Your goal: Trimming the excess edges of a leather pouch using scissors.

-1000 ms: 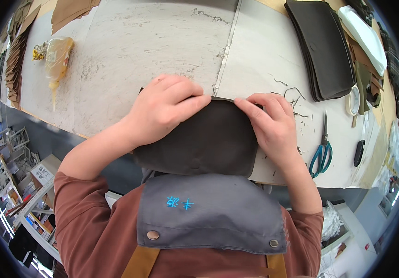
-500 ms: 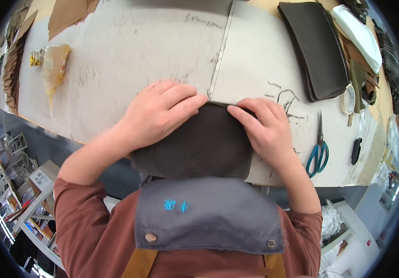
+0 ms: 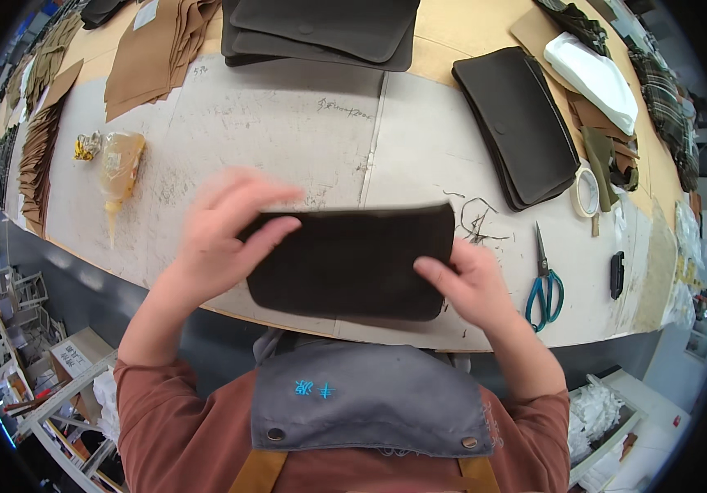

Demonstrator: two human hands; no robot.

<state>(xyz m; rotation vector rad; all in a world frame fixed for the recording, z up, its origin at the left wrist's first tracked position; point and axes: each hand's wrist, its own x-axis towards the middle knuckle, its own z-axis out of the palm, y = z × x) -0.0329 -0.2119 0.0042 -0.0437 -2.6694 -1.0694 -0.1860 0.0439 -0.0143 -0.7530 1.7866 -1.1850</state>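
Note:
A dark, flat, rectangular leather-like pouch [image 3: 345, 267] with rounded lower corners is held up over the table's front edge, tilted slightly. My right hand [image 3: 472, 283] grips its right edge, thumb on the near face and fingers behind. At its upper left corner is my left hand [image 3: 234, 226], its fingers smeared by motion. The left thumb and fingers are spread apart, with the thumb in front of the pouch's corner. Whether the left hand touches the pouch is hard to see.
Dark pouches lie in a stack [image 3: 320, 37] at the back and another stack [image 3: 522, 127] at the right. Teal-handled scissors [image 3: 544, 287], a black cutter [image 3: 617, 275] and a tape roll [image 3: 586, 193] are at right. A glue bottle [image 3: 122, 168] and brown cut pieces [image 3: 156, 53] are at left.
Both hands were pinching the pouch's far edge. The pouch is now lifted and shifted right, and my left hand has come apart from that edge. The view takes in more of the table's back.

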